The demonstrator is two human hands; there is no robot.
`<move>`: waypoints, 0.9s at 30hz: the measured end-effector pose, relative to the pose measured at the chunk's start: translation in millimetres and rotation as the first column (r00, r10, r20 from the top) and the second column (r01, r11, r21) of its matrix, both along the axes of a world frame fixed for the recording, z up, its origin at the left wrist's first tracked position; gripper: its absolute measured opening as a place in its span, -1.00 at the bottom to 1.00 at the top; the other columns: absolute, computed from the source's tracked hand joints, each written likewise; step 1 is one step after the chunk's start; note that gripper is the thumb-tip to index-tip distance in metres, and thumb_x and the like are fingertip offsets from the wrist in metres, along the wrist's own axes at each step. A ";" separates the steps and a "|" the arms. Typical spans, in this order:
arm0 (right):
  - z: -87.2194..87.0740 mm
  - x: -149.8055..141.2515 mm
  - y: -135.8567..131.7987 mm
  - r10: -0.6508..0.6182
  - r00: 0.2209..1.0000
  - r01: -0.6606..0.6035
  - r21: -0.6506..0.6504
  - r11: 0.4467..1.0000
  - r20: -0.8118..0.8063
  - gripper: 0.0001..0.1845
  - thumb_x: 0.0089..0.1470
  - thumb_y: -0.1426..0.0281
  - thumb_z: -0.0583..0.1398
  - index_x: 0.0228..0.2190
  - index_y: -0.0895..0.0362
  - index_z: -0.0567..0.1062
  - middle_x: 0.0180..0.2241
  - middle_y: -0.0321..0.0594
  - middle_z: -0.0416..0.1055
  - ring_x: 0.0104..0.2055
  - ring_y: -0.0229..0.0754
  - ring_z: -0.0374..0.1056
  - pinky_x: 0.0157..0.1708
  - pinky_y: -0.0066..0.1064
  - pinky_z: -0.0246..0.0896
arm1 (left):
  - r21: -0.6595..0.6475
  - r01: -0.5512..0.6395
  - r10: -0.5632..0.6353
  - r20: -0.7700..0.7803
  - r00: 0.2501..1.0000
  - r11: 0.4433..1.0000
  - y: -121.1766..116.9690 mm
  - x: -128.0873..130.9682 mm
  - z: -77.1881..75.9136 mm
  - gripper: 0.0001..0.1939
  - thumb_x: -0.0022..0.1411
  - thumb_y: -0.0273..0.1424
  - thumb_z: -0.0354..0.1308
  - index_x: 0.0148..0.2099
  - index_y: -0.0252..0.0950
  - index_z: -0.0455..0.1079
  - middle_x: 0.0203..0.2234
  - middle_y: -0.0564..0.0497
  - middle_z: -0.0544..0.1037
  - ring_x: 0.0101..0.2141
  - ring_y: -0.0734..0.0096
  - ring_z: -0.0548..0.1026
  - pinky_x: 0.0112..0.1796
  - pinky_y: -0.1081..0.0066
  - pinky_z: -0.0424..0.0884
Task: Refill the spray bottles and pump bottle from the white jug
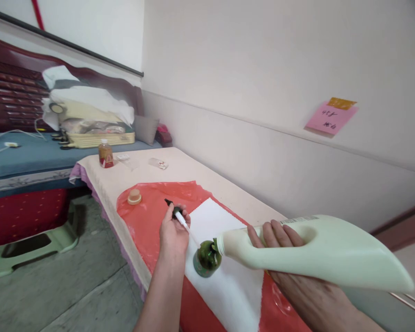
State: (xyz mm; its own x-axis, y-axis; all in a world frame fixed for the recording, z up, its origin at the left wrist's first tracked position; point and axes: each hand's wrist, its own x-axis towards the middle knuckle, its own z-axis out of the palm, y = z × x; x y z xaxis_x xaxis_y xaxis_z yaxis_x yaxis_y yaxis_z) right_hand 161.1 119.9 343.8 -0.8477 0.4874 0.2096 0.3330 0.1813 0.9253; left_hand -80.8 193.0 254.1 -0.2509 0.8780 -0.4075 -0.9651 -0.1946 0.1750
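Observation:
My right hand (280, 240) grips the handle of a large pale green jug (349, 258), tipped nearly level. Its threaded mouth meets the neck of a dark green bottle (206, 265); I cannot make out any liquid passing between them. The bottle stands on a white sheet (238, 290). Left of it, my left hand (174, 230) is closed around a black pump head (176, 211) with a white collar, its thin tube slanting down toward the bottle. A beige cap (134, 197) lies on red plastic sheeting (141, 230) beyond that hand.
An amber bottle (105, 153) and a clear flat packet (158, 163) rest at the table's far end. The wall (245, 115) runs along the right side, bearing a pink note (332, 117). A stool (38, 240) stands at left, before a bench (31, 157) with a suitcase (100, 139).

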 end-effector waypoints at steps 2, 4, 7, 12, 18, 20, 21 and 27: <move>0.9 -0.3 -0.4 0.004 1.000 -0.004 -0.007 1.000 -0.007 -0.38 0.05 0.56 0.08 0.17 0.39 0.20 -0.04 0.24 0.39 0.01 0.28 0.34 0.02 0.01 0.31 | -0.005 0.004 -0.004 -0.007 1.000 1.000 0.5 0.1 -0.2 -0.89 0.21 -0.41 0.15 -0.35 -0.35 0.36 -0.48 0.00 0.49 -0.55 0.55 0.43 -0.51 0.54 0.40; 1.0 0.1 -0.6 0.014 0.999 -0.014 -0.019 1.000 -0.033 -0.39 0.05 0.56 0.08 0.17 0.38 0.21 -0.03 0.24 0.39 0.01 0.28 0.34 0.01 0.01 0.32 | -0.005 0.005 -0.005 -0.009 1.000 1.000 0.8 0.2 -0.3 -0.89 0.21 -0.41 0.15 -0.35 -0.35 0.36 -0.49 0.00 0.49 -0.55 0.56 0.43 -0.51 0.54 0.40; -1.2 2.9 0.7 0.007 0.996 -0.014 -0.079 0.997 -0.085 -0.40 0.08 0.56 0.06 0.18 0.34 0.20 -0.01 0.21 0.38 0.04 0.27 0.32 0.02 0.04 0.31 | 0.000 0.004 -0.004 -0.010 1.000 1.000 0.4 0.3 -0.1 -0.88 0.21 -0.41 0.14 -0.36 -0.35 0.35 -0.49 0.00 0.48 -0.55 0.55 0.43 -0.51 0.54 0.40; -5.1 9.1 3.3 0.007 0.996 -0.013 -0.073 0.997 -0.086 -0.36 0.06 0.61 0.05 0.20 0.32 0.17 0.01 0.19 0.36 0.08 0.27 0.29 0.08 0.08 0.23 | 0.001 0.003 -0.003 -0.004 1.000 1.000 -0.3 0.3 1.1 -0.89 0.21 -0.41 0.15 -0.35 -0.33 0.35 -0.49 0.01 0.48 -0.55 0.55 0.44 -0.50 0.53 0.40; -1.2 13.5 -1.3 -0.028 0.999 0.029 0.013 1.000 -0.043 -0.37 0.03 0.63 0.02 0.18 0.34 0.20 -0.01 0.15 0.39 0.03 0.21 0.32 0.12 0.08 0.16 | 0.000 0.004 -0.004 -0.006 1.000 1.000 0.0 0.0 1.1 -0.88 0.22 -0.42 0.14 -0.36 -0.35 0.35 -0.49 0.00 0.48 -0.55 0.55 0.43 -0.50 0.54 0.40; 2.0 15.1 -2.9 -0.002 0.998 0.003 0.005 1.000 -0.062 -0.37 0.03 0.65 -0.02 0.18 0.36 0.19 -0.02 0.13 0.40 0.02 0.17 0.32 0.11 0.06 0.16 | 0.004 0.002 -0.002 -0.003 1.000 1.000 -0.3 -0.1 0.8 -0.89 0.22 -0.42 0.14 -0.35 -0.35 0.35 -0.49 0.00 0.48 -0.55 0.54 0.44 -0.50 0.53 0.41; 4.3 15.6 -3.8 0.022 0.996 -0.021 0.009 1.000 -0.086 -0.35 0.02 0.66 -0.03 0.19 0.37 0.17 -0.04 0.12 0.42 0.01 0.16 0.33 0.10 0.05 0.17 | 0.009 0.001 -0.001 -0.002 1.000 1.000 -0.4 -0.1 0.7 -0.89 0.22 -0.42 0.14 -0.35 -0.35 0.35 -0.49 -0.01 0.48 -0.55 0.54 0.44 -0.49 0.53 0.41; 19.5 17.9 -6.4 -0.011 0.936 -0.046 -0.155 0.987 -0.351 -0.19 -0.06 0.73 -0.08 0.26 0.21 0.05 -0.15 -0.04 0.48 -0.07 0.04 0.36 -0.05 -0.06 0.25 | 0.008 0.004 -0.004 -0.003 1.000 1.000 0.1 0.0 0.2 -0.89 0.23 -0.41 0.14 -0.35 -0.34 0.34 -0.49 0.01 0.49 -0.55 0.55 0.43 -0.50 0.54 0.41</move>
